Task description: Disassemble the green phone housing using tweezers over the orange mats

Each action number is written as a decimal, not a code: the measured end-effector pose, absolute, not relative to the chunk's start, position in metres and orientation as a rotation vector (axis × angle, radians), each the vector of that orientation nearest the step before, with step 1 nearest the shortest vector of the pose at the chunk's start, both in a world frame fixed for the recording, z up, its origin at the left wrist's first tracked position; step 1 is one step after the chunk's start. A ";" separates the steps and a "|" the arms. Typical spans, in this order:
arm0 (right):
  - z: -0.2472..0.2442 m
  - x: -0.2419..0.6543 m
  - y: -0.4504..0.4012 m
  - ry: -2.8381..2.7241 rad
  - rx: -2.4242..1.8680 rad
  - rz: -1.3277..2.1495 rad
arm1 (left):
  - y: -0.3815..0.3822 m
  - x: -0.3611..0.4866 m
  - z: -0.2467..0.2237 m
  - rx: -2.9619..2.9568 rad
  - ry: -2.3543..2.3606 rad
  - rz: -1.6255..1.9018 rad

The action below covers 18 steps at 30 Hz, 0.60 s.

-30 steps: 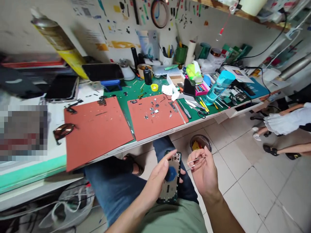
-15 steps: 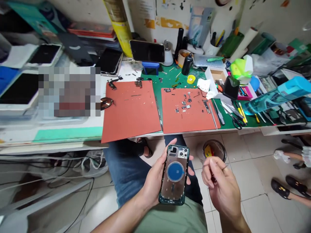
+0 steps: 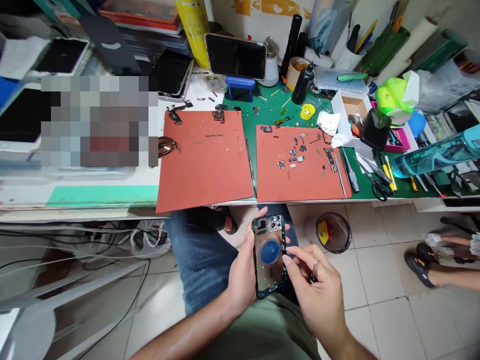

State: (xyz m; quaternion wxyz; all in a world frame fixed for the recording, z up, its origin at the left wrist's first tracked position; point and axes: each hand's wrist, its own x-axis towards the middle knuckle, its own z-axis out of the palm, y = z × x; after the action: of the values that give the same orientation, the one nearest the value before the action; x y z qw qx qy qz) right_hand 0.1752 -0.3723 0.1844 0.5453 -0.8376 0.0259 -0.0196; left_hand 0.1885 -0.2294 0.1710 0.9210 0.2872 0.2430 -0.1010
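My left hand is closed round a dark green phone back housing, held above my lap with its inner side up. Inside the housing are a blue disc with a pale ring and the camera openings at the top. My right hand, wearing a ring, has thumb and forefinger pinched at the housing's right edge. Whatever sits between those fingertips is too small or hidden to make out. Small phone parts lie scattered on the right red mat beyond my hands.
Another red mat lies at the left, with a tweezers-like metal tool between the mats. Scissors, a blue bottle and a white box stand or lie at the right. Below the table edge is a bin; someone's foot shows at the right.
My right hand has moved left from beside the phone housing to its right edge, fingers pinched there. The housing has tilted slightly in my left hand. The view has shifted a little.
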 end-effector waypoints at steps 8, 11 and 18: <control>0.167 0.172 -0.345 0.136 -2.003 -0.205 | -0.245 0.178 0.153 0.714 0.405 0.065; 0.164 0.173 -0.343 0.109 -1.985 -0.203 | -0.247 0.177 0.150 0.752 0.385 0.115; 0.159 0.174 -0.345 0.087 -1.977 -0.160 | -0.252 0.178 0.151 0.791 0.426 0.174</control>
State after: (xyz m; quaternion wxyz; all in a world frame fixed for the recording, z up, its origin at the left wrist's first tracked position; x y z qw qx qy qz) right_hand 0.1743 -0.3452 0.1591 0.5464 -0.8340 0.0365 -0.0676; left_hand 0.1779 -0.2524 0.1514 0.8970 0.3820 0.2057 0.0842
